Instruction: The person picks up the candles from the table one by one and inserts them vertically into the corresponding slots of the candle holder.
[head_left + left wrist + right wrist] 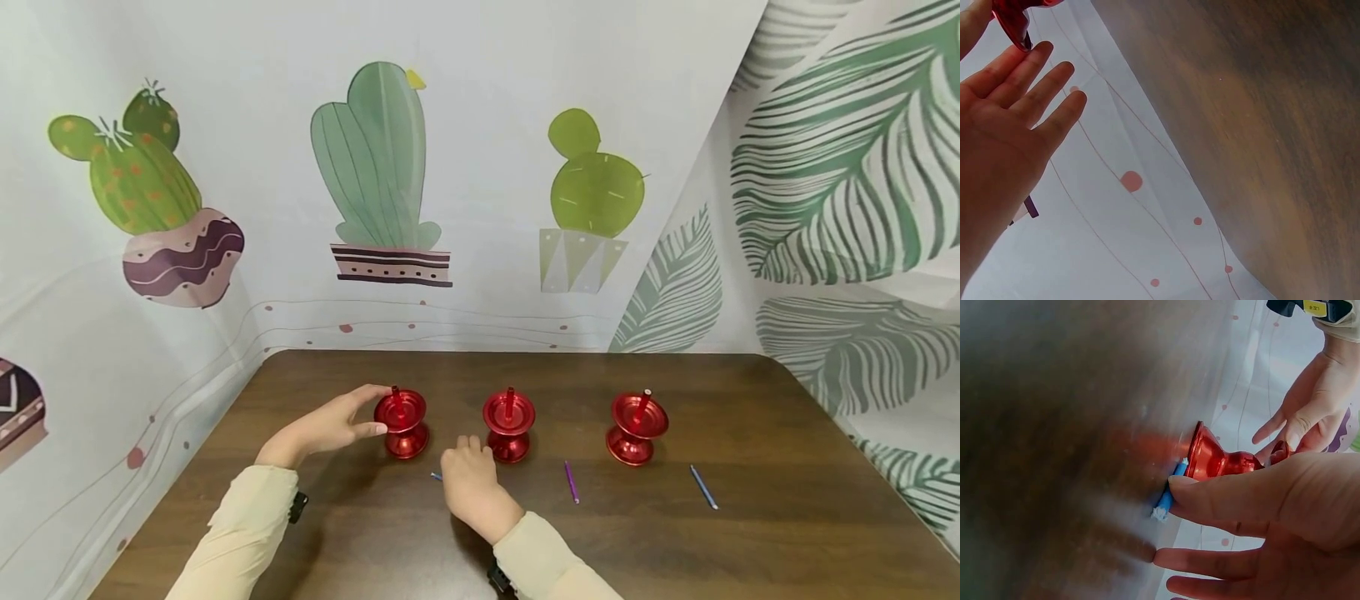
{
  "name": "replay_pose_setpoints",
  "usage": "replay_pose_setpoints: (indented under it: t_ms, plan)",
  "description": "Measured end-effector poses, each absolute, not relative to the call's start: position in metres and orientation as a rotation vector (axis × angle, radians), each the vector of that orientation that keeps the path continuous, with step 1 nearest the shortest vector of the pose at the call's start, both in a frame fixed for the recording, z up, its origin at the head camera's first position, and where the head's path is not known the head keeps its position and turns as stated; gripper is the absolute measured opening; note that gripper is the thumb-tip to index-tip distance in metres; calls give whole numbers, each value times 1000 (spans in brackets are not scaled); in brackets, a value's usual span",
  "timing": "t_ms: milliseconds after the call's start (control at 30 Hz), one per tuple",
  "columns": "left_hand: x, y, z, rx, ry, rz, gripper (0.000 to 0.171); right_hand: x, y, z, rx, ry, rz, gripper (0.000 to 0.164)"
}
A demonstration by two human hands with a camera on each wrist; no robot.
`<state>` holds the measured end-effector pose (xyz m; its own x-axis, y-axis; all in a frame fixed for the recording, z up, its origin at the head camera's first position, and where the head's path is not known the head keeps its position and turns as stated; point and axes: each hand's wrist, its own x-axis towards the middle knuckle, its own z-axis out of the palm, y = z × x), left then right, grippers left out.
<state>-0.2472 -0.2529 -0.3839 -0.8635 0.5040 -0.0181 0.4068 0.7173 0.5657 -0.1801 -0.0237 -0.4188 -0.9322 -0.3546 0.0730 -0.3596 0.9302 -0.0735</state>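
My left hand holds the rim of the left red candle holder between thumb and index finger. In the left wrist view its other fingers stretch out straight and spread. The holder stands upright on the table, with a short red tube rising from its dish. My right hand is just in front, low over the table, and pinches a thin blue candle with a whitish frayed end. The candle lies close along the tabletop, near the holder's base in the right wrist view. In the head view most of it is hidden behind the hand.
Two matching red candle holders stand in the same row, one in the middle and one at right. A purple candle and another blue candle lie before them on the brown table. A printed curtain hangs behind.
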Motion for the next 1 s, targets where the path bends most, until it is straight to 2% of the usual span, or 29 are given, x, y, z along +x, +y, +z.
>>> replay_pose_setpoints:
  t_ms: [400,567,767,1000]
  plan:
    - [-245,-251,-380,714,2746,836,64,-183,-20,-421,722,-2974,75,6]
    - [-245,-251,-382,727,2748,833,63,-187,-18,-421,786,-2922,138,17]
    - [-246,-250,-382,773,2756,825,63,-192,-14,-413,750,-2866,367,15]
    - [-246,-250,-382,769,2753,819,63,-199,-14,-407,647,-2891,847,14]
